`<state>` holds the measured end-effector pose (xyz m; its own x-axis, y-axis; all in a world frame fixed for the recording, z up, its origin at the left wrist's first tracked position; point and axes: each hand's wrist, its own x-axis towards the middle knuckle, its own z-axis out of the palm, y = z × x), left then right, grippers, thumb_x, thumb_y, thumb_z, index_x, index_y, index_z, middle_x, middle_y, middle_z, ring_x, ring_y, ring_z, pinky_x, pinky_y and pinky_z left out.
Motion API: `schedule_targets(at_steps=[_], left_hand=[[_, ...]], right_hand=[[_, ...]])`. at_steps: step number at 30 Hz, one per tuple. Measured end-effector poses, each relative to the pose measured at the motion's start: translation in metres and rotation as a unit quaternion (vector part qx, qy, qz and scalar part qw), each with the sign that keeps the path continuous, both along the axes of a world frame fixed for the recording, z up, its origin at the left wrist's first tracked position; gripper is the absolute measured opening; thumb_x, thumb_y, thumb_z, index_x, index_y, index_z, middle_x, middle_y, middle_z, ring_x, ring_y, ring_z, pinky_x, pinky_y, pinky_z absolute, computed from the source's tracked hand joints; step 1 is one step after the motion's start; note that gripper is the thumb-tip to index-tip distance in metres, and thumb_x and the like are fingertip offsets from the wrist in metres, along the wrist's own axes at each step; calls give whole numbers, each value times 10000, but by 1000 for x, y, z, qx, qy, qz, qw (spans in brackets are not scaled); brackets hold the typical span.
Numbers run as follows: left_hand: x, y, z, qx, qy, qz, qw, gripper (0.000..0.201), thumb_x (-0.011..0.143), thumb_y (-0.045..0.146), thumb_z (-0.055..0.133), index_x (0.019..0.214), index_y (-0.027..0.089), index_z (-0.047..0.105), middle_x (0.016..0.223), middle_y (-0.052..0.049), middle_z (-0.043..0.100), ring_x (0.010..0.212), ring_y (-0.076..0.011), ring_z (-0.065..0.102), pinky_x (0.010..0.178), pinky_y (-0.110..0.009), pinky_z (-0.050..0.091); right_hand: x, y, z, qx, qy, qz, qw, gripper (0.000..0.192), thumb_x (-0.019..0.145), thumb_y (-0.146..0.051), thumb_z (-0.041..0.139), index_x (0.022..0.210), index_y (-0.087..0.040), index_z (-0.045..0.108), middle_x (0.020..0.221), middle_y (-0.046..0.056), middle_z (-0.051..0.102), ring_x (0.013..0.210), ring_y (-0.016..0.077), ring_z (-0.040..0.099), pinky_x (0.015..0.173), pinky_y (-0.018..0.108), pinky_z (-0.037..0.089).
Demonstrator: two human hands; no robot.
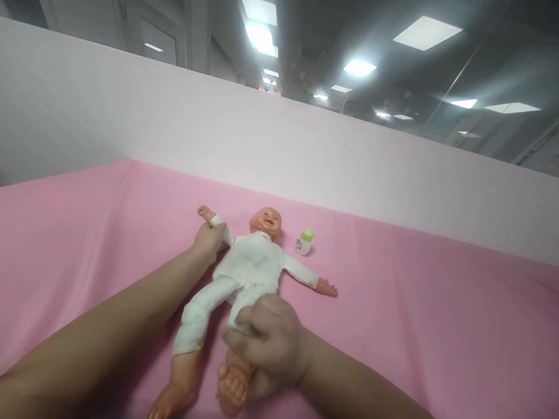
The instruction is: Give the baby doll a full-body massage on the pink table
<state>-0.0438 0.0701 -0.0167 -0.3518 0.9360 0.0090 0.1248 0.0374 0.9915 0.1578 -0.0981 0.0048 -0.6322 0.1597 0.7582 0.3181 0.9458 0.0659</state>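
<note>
Head view: a baby doll (244, 273) in a white suit (251, 265) lay face up on the pink cloth (414, 302), head toward 12 o'clock, feet toward 6. The left hand (208, 240) was closed on the doll's sleeve at about 10 o'clock of its chest. The right hand (268, 343) gripped the suit's trouser leg at 6 o'clock. A small green-capped bottle (304, 242) stood near the head at 3 o'clock, apart from it.
</note>
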Motion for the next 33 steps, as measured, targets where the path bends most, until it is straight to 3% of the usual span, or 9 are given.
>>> schedule_targets(at_steps=[3,6,10,13,16,19,25,29,33], left_hand=[[-4,7,-6,-41,-33,30,998,364,883,457,539,1111,178,592,778,-120,686,766,-318,706,624,-421,543],[-7,4,-10,-46,-48,58,996,355,899,444,516,1126,177,571,796,-118,679,763,-311,702,633,-428,550],[-5,-7,-4,-24,25,87,996,370,911,482,510,1144,196,540,917,-125,684,797,-302,689,667,-434,551],[2,-18,8,39,130,90,987,422,899,490,550,1200,195,519,1036,-131,681,884,-305,678,758,-444,552],[12,-31,18,159,253,10,954,448,918,363,523,1335,205,492,1226,-128,653,1056,-298,651,900,-432,534],[20,-39,21,241,372,-79,893,520,913,232,472,1434,224,478,1397,-101,583,1268,-279,550,1078,-413,446],[28,-37,20,231,521,-234,788,547,916,254,514,1464,253,510,1473,-96,548,1365,-308,469,1163,-480,340],[28,-36,23,219,524,-291,770,584,900,331,555,1478,271,500,1511,-69,522,1415,-293,433,1191,-462,311],[28,-39,24,222,497,-298,784,589,889,338,555,1469,245,512,1532,-75,497,1423,-283,430,1194,-430,318]], right_hand=[[-5,-4,-9,-17,-103,52,993,294,819,-487,645,876,-199,672,724,-12,533,613,136,477,583,307,436],[-8,-3,-22,-40,-175,58,982,294,795,-496,646,786,-203,625,712,-25,483,597,134,423,571,304,407],[-11,-2,-30,-36,-177,71,981,373,774,-583,624,743,-212,606,692,-26,479,572,129,397,555,307,373],[-13,-4,-21,-6,-124,71,990,395,772,-587,637,834,-197,653,680,-23,517,572,127,440,541,309,375],[-8,-7,-6,17,-47,41,998,406,796,-520,664,1007,-172,676,763,5,615,621,147,533,559,334,420],[3,-5,8,31,12,-13,999,449,842,-491,654,1173,-187,652,958,57,691,750,186,626,635,362,498],[20,20,17,13,43,-128,991,513,844,-314,680,1331,-185,584,1218,105,696,1051,265,639,929,461,552],[22,39,11,-39,23,-197,979,448,871,-265,632,1311,-186,606,1275,108,688,1244,307,580,1063,528,490],[20,45,6,-59,14,-187,980,443,870,-226,608,1307,-153,605,1308,122,671,1313,287,547,1119,501,463]])
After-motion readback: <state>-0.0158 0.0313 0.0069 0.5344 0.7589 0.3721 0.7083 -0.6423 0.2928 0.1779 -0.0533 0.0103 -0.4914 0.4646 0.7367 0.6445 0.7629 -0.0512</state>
